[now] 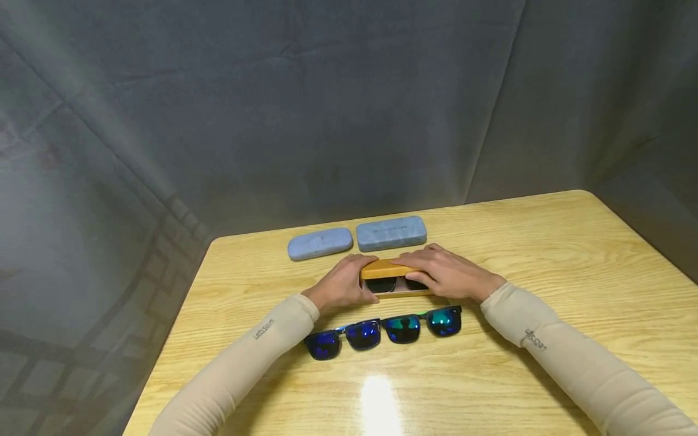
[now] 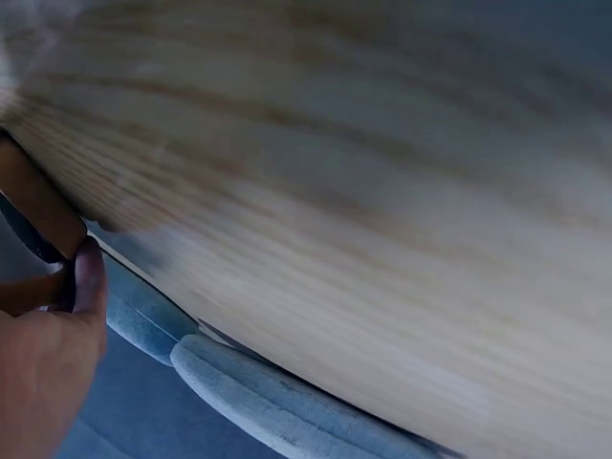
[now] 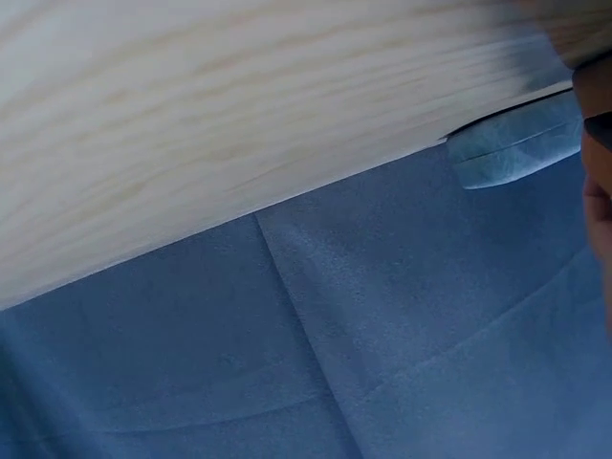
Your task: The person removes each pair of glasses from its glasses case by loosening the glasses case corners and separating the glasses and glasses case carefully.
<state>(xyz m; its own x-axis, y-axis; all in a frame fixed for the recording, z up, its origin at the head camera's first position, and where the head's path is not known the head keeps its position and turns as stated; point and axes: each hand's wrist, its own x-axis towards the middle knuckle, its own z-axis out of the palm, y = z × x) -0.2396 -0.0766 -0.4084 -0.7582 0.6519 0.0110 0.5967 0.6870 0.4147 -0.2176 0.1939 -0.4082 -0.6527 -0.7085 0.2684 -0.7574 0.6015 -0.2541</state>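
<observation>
Between both hands, an orange glasses case (image 1: 384, 268) stands partly open on the table, its lid raised at the near side. Dark-lensed sunglasses (image 1: 382, 284) show inside it. My left hand (image 1: 345, 283) grips the case's left end, fingers over the top and thumb low at the front. At the right end, my right hand (image 1: 449, 274) holds the lid, with fingers on top and thumb at the front opening. The left wrist view catches the left hand (image 2: 43, 373) at the end of the gaping case (image 2: 38, 196). Only a sliver of the right hand (image 3: 599, 215) appears in its own wrist view.
Nearer the person lie sunglasses with blue lenses (image 1: 362, 335) and, right beside them, sunglasses with green-blue lenses (image 1: 402, 329). Behind the hands are a rounded lavender-blue case (image 1: 320, 243) and a boxier blue-grey case (image 1: 391, 234). Grey cloth (image 1: 338, 121) hangs behind the wooden table (image 1: 545, 254).
</observation>
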